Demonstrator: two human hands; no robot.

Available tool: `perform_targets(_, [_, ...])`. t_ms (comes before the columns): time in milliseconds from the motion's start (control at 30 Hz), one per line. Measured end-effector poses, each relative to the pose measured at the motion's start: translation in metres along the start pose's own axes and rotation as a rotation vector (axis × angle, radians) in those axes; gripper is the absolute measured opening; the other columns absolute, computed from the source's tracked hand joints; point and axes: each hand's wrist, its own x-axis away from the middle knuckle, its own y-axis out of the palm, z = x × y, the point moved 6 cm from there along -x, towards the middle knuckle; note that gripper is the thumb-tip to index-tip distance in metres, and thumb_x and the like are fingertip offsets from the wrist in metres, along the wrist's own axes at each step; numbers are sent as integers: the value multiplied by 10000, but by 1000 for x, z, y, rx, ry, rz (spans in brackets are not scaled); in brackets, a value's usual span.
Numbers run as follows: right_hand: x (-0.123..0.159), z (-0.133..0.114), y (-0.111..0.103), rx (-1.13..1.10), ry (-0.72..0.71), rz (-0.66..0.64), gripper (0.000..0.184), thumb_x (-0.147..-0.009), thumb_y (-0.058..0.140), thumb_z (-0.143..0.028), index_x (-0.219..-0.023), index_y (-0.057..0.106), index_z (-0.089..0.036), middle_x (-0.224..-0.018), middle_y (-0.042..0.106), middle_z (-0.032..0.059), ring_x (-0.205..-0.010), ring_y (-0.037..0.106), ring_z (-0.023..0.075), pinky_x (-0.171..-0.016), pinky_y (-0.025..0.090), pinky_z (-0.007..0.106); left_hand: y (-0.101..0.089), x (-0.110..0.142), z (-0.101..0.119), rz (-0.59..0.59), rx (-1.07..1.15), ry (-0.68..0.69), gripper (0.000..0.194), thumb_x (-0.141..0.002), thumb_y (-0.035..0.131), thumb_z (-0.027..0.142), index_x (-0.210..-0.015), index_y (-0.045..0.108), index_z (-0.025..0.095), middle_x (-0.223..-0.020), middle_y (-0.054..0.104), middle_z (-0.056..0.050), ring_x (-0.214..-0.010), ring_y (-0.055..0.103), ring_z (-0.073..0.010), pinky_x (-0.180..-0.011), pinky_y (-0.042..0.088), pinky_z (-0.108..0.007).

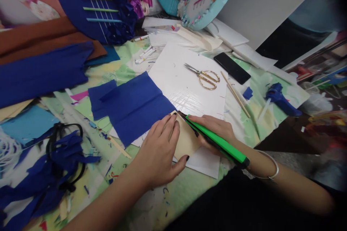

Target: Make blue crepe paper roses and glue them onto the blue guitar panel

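Note:
My left hand (162,148) lies flat with fingers stretched, pressing on a cream sheet (187,137) that sits over white card. In my right hand (214,130) is a green and black utility knife (219,140), its dark tip at the sheet's upper corner near my left fingertips. Touching that corner, a creased piece of blue crepe paper (135,104) spreads to the left. Beyond both hands is a white board (187,97) with scored lines, and gold-handled scissors (203,75) rest on it.
A black phone (231,68), a wooden stick (235,94) and a blue glue gun (282,99) lie at the right. Blue paper strips (62,162) and a black cord are at lower left. Decorated round boards (94,7) stand at the back.

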Motion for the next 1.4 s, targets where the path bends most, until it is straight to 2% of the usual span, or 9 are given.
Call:
perform_targets(167, [3,2,1,-9,-1,11,453,-801,508,-131,-1244,527,-222,-833,654,24,-668,608,129,-591,522,248,0,0,0,-2,2,2,731,-816,503,448,-1354,388,-34,-1453,339,-277,-1365,268,-381,-1098,284,-522])
perform_targets(433, [9,4,2,-7,-15,7,500,-798,531,-106,-1285,496,-212,-947,670,55,-789,635,146,-667,541,274,0,0,1,4,14,1,728,-811,519,444,-1343,394,-38,-1450,342,-283,-1359,272,-386,-1089,299,-536])
perform_targets(567, [12,4,3,0,-7,2,516,-797,534,-110,-1299,484,-219,-940,666,48,-782,629,147,-661,537,276,-1,0,1,-6,10,-4,715,-815,515,435,-1342,397,-33,-1449,345,-280,-1358,275,-384,-1092,293,-537])
perform_targets(800, [11,-2,-1,-15,27,-59,447,-826,518,-107,-1271,504,-149,-913,653,78,-747,615,140,-645,521,265,0,1,2,-15,-22,12,718,-830,490,448,-1349,392,-38,-1447,347,-280,-1360,272,-388,-1088,295,-537])
perform_targets(1167, [19,1,0,-22,6,-32,507,-814,520,-98,-1311,473,-188,-860,619,44,-720,583,137,-603,499,261,0,0,1,-19,-30,3,718,-824,503,449,-1352,384,-24,-1447,354,-274,-1360,277,-383,-1097,294,-530])
perform_targets(1400, [16,-5,-6,-29,7,-55,487,-807,521,-74,-1286,490,-150,-847,621,64,-693,575,139,-586,493,267,2,0,2,-38,-54,14,720,-841,473,460,-1365,371,-25,-1459,336,-272,-1372,259,-386,-1095,295,-533])
